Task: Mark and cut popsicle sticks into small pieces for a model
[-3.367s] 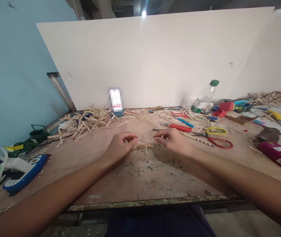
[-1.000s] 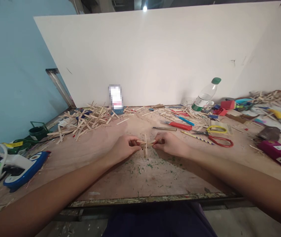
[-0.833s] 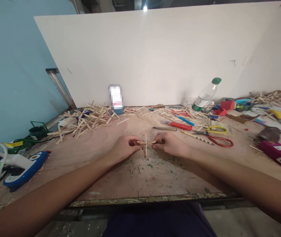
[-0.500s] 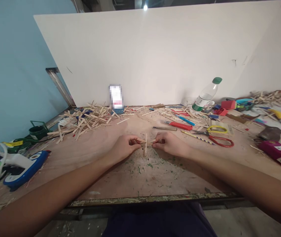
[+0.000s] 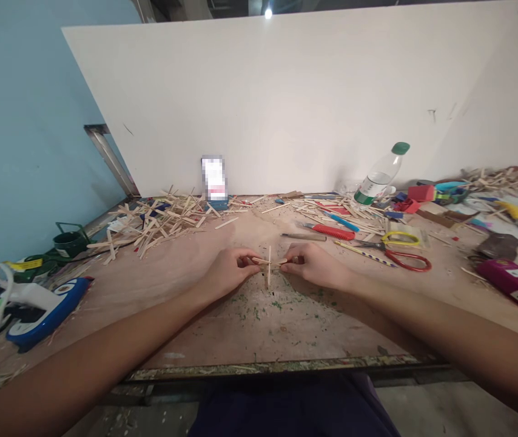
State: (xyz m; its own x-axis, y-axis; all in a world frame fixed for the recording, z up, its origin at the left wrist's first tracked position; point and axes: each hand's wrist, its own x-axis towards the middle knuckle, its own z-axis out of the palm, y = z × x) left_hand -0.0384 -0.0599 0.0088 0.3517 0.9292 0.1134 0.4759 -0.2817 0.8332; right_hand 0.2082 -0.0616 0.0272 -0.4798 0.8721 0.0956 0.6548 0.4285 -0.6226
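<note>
In the middle of the head view, a small cross-shaped piece of thin wooden sticks (image 5: pixel 269 274) is held between both hands. One stick runs away from me, and others reach out to the sides. My left hand (image 5: pixel 234 267) pinches the left end between thumb and fingertips. The right end sits between the thumb and fingers of my right hand (image 5: pixel 310 264). Whether the sticks are joined where they cross, I cannot tell. Just below lie scattered green crumbs (image 5: pixel 279 303) on the wooden tabletop (image 5: pixel 195 340).
Loose sticks (image 5: pixel 168 221) are heaped back left, near a propped phone (image 5: pixel 215 179). To the right lie a red cutter (image 5: pixel 332 231), scissors (image 5: pixel 404 260) and a striped pencil (image 5: pixel 363 254). A bottle (image 5: pixel 375 179) leans behind. A blue power strip (image 5: pixel 47 315) is at left.
The side sticks between my fingertips have tilted slightly and sit more level across the upright one. Both hands stay in almost the same place.
</note>
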